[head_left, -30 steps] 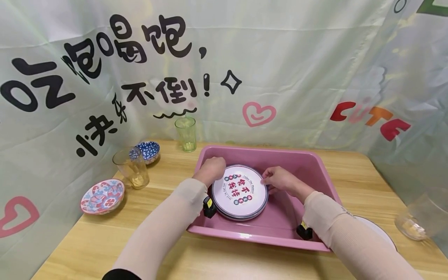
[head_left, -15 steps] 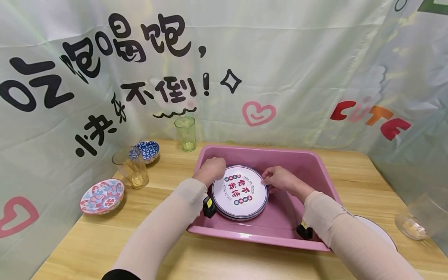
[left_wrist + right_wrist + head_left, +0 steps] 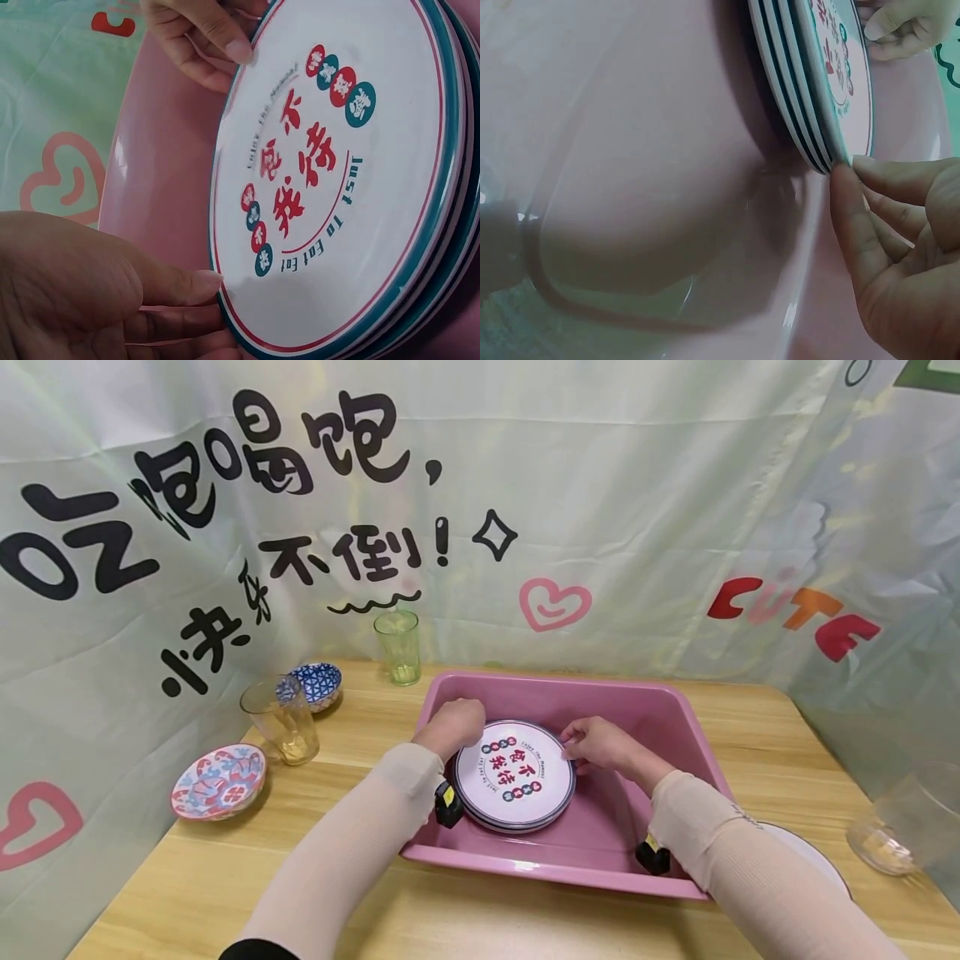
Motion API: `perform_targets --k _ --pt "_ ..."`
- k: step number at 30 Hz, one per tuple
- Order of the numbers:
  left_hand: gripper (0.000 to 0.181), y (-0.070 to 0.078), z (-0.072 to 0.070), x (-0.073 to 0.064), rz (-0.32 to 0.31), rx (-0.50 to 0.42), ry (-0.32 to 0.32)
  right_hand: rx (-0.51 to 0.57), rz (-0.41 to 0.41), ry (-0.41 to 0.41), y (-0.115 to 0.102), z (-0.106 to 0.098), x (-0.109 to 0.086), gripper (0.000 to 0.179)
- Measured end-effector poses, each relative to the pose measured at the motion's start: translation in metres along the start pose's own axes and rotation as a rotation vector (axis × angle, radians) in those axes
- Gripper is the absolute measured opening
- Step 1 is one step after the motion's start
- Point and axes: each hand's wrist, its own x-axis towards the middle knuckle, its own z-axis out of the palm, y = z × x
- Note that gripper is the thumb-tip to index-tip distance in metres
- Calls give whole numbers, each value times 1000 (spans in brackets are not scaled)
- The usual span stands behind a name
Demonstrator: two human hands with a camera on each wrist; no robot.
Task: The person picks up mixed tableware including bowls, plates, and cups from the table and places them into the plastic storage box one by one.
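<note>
A stack of several white plates stands in a pink plastic tub point(image 3: 600, 827). Its top plate point(image 3: 513, 772) has a dark rim and red lettering. My left hand point(image 3: 453, 727) holds the plate's far left edge; in the left wrist view the thumb point(image 3: 201, 287) lies on the rim and the fingers run below it, partly hidden. On the opposite edge my right hand point(image 3: 603, 745) pinches the rim between thumb and forefinger point(image 3: 851, 217), as the right wrist view shows. The plate rims point(image 3: 791, 90) lie close together there.
Left of the tub stand a patterned dish point(image 3: 220, 782), an amber glass point(image 3: 283, 727) and a blue-patterned bowl point(image 3: 318, 683). A green glass point(image 3: 400, 647) stands behind. A white plate point(image 3: 806, 856), partly under the right sleeve, and a clear glass point(image 3: 892, 827) are at right.
The far edge of the top plate has sunk slightly, and its lettering sits a little lower. Both hands stay at its rim, almost unmoved.
</note>
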Motion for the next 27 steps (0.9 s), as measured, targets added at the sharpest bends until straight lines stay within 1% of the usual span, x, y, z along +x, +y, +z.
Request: perform_targets --k 3,6,10,14,16,18,22,25,27 --pt "17 1 -1 0 -3 -3 0 -9 -6 1 0 -1 0 30" --pt "16 2 -3 -1 -8 -28 -1 -33 -9 11 -1 -2 0 29" --pt "12 2 -4 -2 3 -50 -2 -64 -22 32 -3 -5 -1 26" --pt "21 3 -6 -1 35 -62 2 -98 -36 40 -6 -7 -2 23" --pt "23 2 -8 0 55 -81 2 -111 -41 38 -10 -9 -4 22" --pt "25 2 -10 1 79 -108 7 -128 -49 39 -14 -12 -6 21" --pt "28 1 -16 0 136 -189 18 -161 -76 32 -25 -21 -14 21" --pt "30 -1 -21 -3 172 -221 17 -219 -108 26 -31 -29 -21 23" --pt "31 -2 -24 -5 187 -240 12 -276 -134 43 -35 -35 -26 25"
